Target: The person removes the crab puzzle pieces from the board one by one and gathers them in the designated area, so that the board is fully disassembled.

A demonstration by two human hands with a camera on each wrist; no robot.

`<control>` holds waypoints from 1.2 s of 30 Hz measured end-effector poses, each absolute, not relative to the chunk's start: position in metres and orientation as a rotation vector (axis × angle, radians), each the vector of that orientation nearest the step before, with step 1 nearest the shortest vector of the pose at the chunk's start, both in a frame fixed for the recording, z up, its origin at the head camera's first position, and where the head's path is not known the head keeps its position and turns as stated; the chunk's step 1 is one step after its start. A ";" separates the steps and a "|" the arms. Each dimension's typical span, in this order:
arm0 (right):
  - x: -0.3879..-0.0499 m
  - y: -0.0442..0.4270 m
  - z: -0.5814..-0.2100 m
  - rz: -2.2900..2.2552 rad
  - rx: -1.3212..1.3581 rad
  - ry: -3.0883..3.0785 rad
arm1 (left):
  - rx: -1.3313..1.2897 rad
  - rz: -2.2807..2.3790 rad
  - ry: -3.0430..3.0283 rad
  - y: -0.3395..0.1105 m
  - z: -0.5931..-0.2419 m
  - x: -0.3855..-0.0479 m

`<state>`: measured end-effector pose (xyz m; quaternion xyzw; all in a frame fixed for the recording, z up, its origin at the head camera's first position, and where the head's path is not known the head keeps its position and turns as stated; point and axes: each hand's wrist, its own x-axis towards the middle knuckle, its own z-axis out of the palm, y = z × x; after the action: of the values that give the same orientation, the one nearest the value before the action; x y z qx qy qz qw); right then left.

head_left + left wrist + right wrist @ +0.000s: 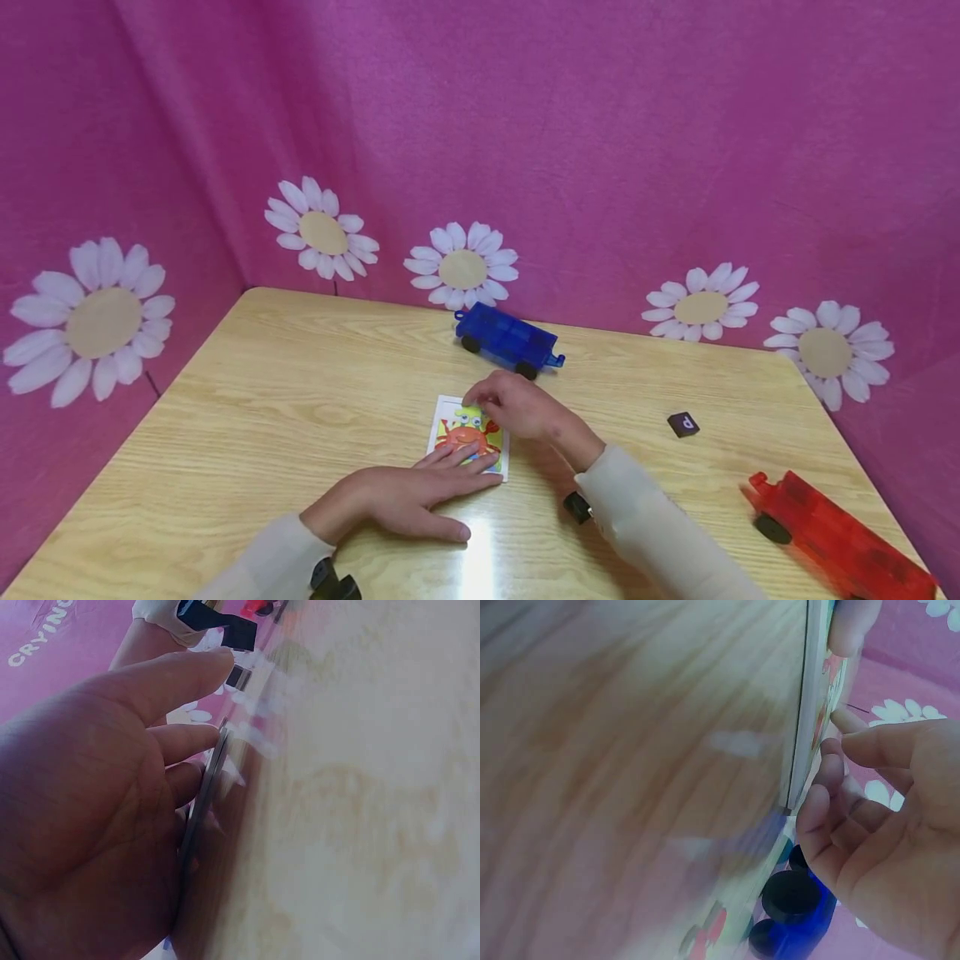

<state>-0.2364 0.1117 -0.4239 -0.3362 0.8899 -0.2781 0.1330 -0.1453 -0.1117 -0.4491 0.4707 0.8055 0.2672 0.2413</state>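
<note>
A small crab picture puzzle [467, 435] in a white-bordered tray [506, 460] lies flat on the table. My left hand [420, 498] rests across its lower part with fingers spread straight; the left wrist view shows the palm beside the tray's thin edge [204, 801]. At the upper edge, my right hand [517, 406] bends its fingers and thumb onto a yellow-green puzzle piece [471, 412] above the crab's eyes. In the right wrist view, the curled right hand [885, 802] meets the tray's edge [804, 712]; the fingertips partly hide the piece.
Behind the puzzle stands a blue toy wagon [506, 335]. A red toy wagon [843, 537] is at the front right, and a small dark letter cube [682, 424] sits on the right of the wooden table [285, 392]. Pink flowered cloth [562, 167] surrounds the table's back and sides.
</note>
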 end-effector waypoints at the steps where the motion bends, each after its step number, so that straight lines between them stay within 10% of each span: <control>1: -0.236 0.112 -0.424 -0.798 -0.976 2.588 | 1.280 0.730 2.204 -0.112 -0.449 -0.145; 36: -0.228 0.108 -0.421 -0.983 -0.844 2.638 | 1.201 0.740 2.190 -0.110 -0.450 -0.144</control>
<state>-0.2278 0.1076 -0.4212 -0.2857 0.8930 -0.3327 0.1014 -0.1442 -0.1102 -0.4497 0.4445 0.8106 0.2741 0.2651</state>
